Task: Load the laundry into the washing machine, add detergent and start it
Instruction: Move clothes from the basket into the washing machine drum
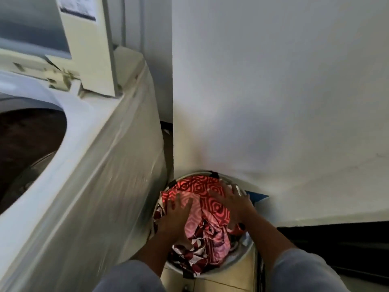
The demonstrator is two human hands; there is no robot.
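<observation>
Red-and-pink patterned laundry (210, 199) is lying heaped in a round basket (248, 247), which is standing on the floor between the washing machine (94, 165) and the wall. The left hand (175, 216) is resting near the basket's left edge and the right hand (233, 205) near its right edge, both with fingers spread flat. The lid (84, 39) is standing open.

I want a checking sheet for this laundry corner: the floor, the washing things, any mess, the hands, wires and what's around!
Surface: tiled floor, pale, under the basket.
Job's things: washing machine, lid raised, drum dark inside; round laundry basket beside it, full, red patterned cloth on top.
Clutter: blue flat thing behind the basket, unclear what.
Hands: left hand and right hand lie flat and spread on the cloth, gripping nothing.
Cables: nothing seen.
Surroundings: white wall, dark skirting at its foot.
</observation>
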